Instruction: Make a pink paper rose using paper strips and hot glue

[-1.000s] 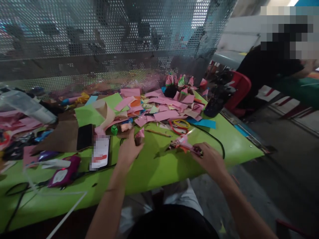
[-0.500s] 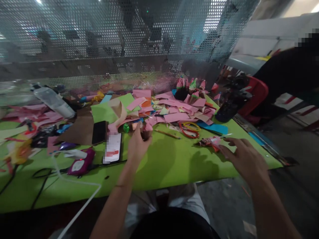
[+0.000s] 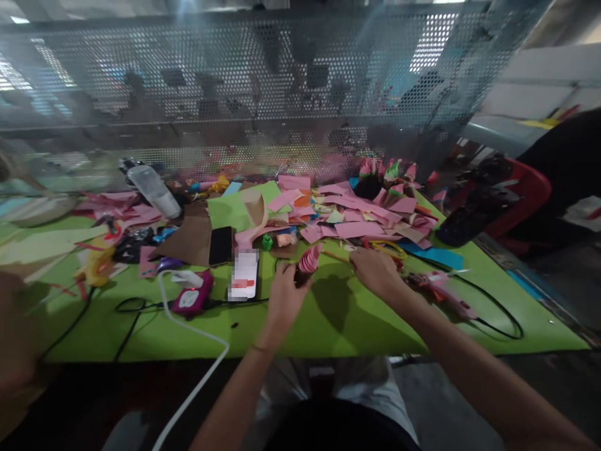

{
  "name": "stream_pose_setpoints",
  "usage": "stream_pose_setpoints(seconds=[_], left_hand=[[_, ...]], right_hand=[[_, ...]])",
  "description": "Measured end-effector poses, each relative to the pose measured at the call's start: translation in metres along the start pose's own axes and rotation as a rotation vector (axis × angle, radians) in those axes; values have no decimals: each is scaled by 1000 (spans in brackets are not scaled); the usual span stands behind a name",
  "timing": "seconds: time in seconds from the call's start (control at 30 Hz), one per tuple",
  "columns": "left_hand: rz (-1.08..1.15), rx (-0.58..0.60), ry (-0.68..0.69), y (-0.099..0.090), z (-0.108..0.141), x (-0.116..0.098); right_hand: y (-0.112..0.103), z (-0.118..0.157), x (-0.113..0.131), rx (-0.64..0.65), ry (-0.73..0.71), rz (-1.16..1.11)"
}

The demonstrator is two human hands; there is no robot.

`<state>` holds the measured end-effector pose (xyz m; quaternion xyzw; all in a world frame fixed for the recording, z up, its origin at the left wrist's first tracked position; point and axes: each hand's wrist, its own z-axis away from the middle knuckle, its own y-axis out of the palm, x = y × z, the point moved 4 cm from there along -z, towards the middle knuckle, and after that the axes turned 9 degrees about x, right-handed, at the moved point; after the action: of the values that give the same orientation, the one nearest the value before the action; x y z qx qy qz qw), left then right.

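My left hand [image 3: 287,291] is closed round the dark base of a pink swirled cone piece [image 3: 310,260], which stands upright above the green table [image 3: 300,332]. Farther right, my right hand [image 3: 375,269] reaches down at the edge of the paper scraps, near a pencil [image 3: 335,256] and yellow-handled scissors [image 3: 389,248]. Its fingertips are small and blurred, so what they touch is unclear. A pink glue gun [image 3: 448,294] with a black cord lies to the right of that hand.
Pink paper scraps [image 3: 359,229] cover the back middle. Two phones [image 3: 221,245], a magenta socket block [image 3: 192,302] and a clear bottle [image 3: 154,190] lie left. Another person's arm [image 3: 16,332] is at the left edge; a red chair [image 3: 533,188] stands right.
My right hand has moved left from the glue gun to the scissors and pencil. My left hand has raised the pink cone piece off the scraps. The view has shifted left.
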<state>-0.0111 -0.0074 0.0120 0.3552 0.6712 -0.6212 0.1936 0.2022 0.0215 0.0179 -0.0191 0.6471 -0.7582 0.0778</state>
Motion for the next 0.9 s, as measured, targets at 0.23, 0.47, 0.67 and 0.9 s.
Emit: stream_pose_setpoints(seconds=[0.23,0.47,0.67,0.9], left_hand=[[32,87,-101,-2,12,6],[-190,303,-273,3,12,0],[-302,417,-219,13,1,-5],[-372,477,-125,16,0,-7]], right_hand=[[1,-8,-6,-13,77,13],[4,-10,-6,-17,80,0],[-10,-23,-3,-86,72,-50],[-28,-70,59,-115,-266,-160]])
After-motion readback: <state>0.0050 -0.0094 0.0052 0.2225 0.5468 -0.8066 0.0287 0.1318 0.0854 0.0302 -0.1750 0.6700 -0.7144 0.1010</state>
